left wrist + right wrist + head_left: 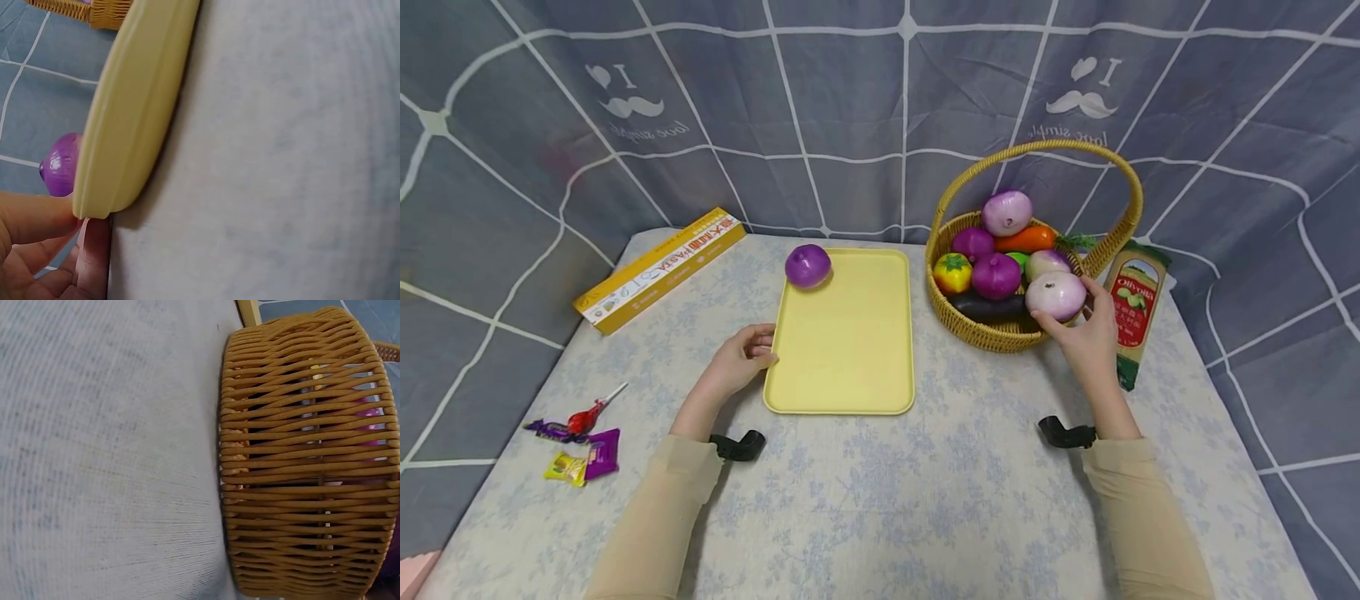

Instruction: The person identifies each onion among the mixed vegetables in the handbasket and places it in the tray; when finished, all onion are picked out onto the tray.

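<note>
My left hand (745, 360) pinches the left edge of a yellow tray (842, 350), thumb on the rim and fingers below, as the left wrist view shows. A dark purple onion (807, 267) sits at the tray's far left corner. At the right, my right hand (1086, 333) holds a pale purple-white onion (1055, 295) at the front right rim of a wicker basket (977, 333). Around it in the basket lie more onions (996, 276), a carrot (1027, 240), a yellow pepper-like vegetable (953, 273) and an eggplant (988, 307). Only the basket's woven side (306, 462) fills the right wrist view.
The basket's tall handle (1037, 148) arches over the vegetables. An Olivoilà packet (1135, 304) lies right of the basket. A long pasta box (662, 271) is at the back left, with a lollipop (583, 419) and several wrapped sweets (602, 454) nearer. A patterned curtain (850, 108) hangs behind.
</note>
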